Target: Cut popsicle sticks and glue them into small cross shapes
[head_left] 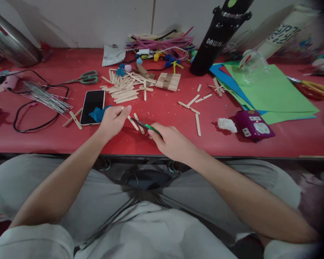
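My left hand (pixel 113 120) is closed, pinching a wooden craft stick (pixel 134 124) that slants down to the right past the thumb. My right hand (pixel 171 140) is wrapped round a green box cutter (pixel 154 129). Its dark blade points left and lies across or just above the stick; whether it touches I cannot tell. Another craft stick (pixel 139 124) lies on the table just right of the held one. Beside my left hand is a crumpled blue piece (pixel 97 114), partly over a phone (pixel 91 102).
Behind my hands lie a pile of craft sticks (pixel 124 88) and a bundle of sticks (pixel 169 82). Scissors (pixel 88 77) and thin wires (pixel 45 97) are at left. At right are a black bottle (pixel 216 39), coloured sheets (pixel 278 90) and a purple power socket (pixel 255 126).
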Action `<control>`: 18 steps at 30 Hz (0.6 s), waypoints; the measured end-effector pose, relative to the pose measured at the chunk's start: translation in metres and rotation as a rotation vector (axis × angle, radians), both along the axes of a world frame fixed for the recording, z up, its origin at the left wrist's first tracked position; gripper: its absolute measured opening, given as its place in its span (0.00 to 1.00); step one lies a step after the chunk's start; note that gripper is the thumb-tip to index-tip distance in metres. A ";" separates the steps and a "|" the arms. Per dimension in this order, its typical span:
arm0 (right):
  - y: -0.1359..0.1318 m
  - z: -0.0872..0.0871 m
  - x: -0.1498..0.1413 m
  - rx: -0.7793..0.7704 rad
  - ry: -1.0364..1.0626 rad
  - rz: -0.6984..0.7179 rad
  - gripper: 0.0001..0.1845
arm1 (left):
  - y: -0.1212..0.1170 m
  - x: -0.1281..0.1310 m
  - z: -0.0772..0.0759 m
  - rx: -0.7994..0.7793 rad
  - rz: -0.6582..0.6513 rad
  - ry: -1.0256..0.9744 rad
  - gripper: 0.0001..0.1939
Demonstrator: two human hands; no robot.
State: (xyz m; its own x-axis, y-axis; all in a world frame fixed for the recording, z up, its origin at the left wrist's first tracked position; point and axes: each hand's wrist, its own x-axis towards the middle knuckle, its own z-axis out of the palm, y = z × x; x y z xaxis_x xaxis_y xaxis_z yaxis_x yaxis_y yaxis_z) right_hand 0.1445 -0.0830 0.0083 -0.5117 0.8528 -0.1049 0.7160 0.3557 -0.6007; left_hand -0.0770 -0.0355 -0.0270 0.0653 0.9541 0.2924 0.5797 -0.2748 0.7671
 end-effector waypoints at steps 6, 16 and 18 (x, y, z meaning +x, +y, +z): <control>0.000 -0.005 0.003 -0.007 0.109 -0.013 0.16 | 0.000 0.001 0.003 -0.007 0.019 0.029 0.26; 0.005 -0.017 0.006 -0.023 0.320 -0.003 0.19 | 0.001 0.001 0.002 0.032 0.052 0.095 0.25; 0.006 -0.018 0.006 -0.032 0.342 -0.006 0.19 | 0.001 0.001 0.002 0.042 0.062 0.106 0.25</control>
State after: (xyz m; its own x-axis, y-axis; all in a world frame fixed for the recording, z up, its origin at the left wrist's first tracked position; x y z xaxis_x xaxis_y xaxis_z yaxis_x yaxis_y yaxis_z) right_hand 0.1503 -0.0766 -0.0101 -0.5167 0.8550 0.0448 0.4733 0.3289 -0.8172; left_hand -0.0758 -0.0349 -0.0251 0.0394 0.9443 0.3267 0.6739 -0.2666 0.6890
